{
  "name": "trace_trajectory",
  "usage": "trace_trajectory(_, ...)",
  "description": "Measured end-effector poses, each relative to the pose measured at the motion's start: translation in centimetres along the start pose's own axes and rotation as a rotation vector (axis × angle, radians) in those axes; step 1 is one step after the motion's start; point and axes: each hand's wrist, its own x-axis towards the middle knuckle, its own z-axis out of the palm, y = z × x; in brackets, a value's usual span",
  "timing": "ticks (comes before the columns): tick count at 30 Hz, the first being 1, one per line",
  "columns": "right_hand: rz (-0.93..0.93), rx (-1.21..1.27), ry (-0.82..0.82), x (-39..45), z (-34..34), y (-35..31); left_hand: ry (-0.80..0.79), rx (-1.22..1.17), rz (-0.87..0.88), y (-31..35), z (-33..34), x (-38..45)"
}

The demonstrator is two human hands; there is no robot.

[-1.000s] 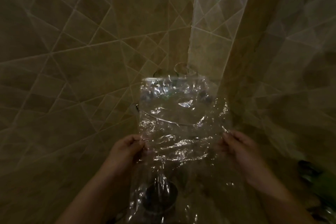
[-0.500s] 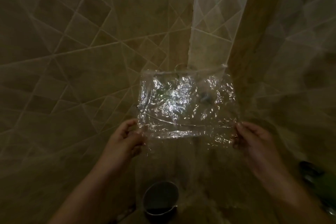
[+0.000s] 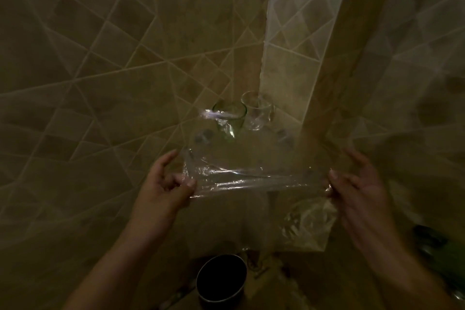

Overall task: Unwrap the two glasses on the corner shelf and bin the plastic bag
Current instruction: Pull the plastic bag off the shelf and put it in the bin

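A clear plastic bag (image 3: 254,173) is stretched flat between my two hands in front of the tiled corner. My left hand (image 3: 164,184) pinches its left edge and my right hand (image 3: 357,184) pinches its right edge. Behind the bag's far edge two clear glasses stand side by side on the corner shelf: a greenish glass (image 3: 230,118) on the left and a colourless glass (image 3: 258,111) on the right. The bag's upper part partly covers the greenish glass. The shelf itself is hard to make out through the plastic.
A dark round bin (image 3: 221,277) stands on the floor below the bag, its mouth open upward. Tiled walls close in on the left and right. A dark green object (image 3: 442,259) lies at the lower right edge.
The bag has dropped from upright to nearly flat and stretched wider, and my hands have moved apart. The two glasses now show above its far edge.
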Motion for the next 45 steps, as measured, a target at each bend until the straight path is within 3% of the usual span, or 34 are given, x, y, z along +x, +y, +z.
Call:
trace_trajectory(4, -0.173, -0.231, -0.194, -0.4, -0.4, -2.1, -0.002, 0.21, 0.238, 2.5, -0.6, -0.8)
trace_trajectory(9, -0.327, -0.514, -0.141, -1.0, -0.2, -5.4, 0.021, 0.681, 0.565, 6.2, -1.1, -0.8)
trace_trajectory(13, -0.494, -0.736, -0.12, -0.5, -0.3, -7.8, -0.005, 0.557, 0.629, 7.8, -1.7, -0.1)
trace_trajectory(18, -0.532, -0.991, -0.196, 0.6, 0.3, -9.8, -0.186, 0.257, 0.56, 10.2, -0.3, 0.8)
trace_trajectory(24, -0.474, -1.088, -0.534, 0.3, 6.1, -8.7, -0.394, 0.626, 0.756, 13.8, 2.4, 2.8)
trace_trajectory(26, -0.459, -1.009, -0.549, 0.6, 7.4, -7.5, -0.304, 0.749, 0.809, 14.1, 2.6, 3.3)
trace_trajectory(29, -0.321, -0.69, -0.466, 1.4, 7.6, -5.9, 0.082, 0.809, 0.89, 12.4, 1.7, 3.8)
trace_trajectory(31, -0.21, -0.465, -0.418, 1.9, 7.0, -4.7, 0.281, 0.692, 0.827, 9.5, 1.1, 3.1)
trace_trajectory(33, -0.112, -0.319, -0.379, 2.2, 6.0, -3.2, 0.316, 0.558, 0.563, 5.4, 0.9, 1.9)
trace_trajectory(36, -0.022, -0.251, -0.355, 2.3, 5.0, -0.9, -0.046, 0.073, -0.089, 0.8, 1.5, 0.6)
trace_trajectory(38, 0.022, -0.262, -0.348, 2.1, 4.6, 0.6, -0.187, -0.232, -0.341, -0.9, 1.7, 0.3)
trace_trajectory(40, 0.052, -0.295, -0.345, 2.0, 4.3, 1.7, -0.215, -0.256, -0.358, -1.9, 1.6, 0.5)
trace_trajectory(45, 0.058, -0.416, -0.382, 2.1, 3.1, 3.1, -0.149, -0.011, -0.227, -2.0, 1.5, 1.0)
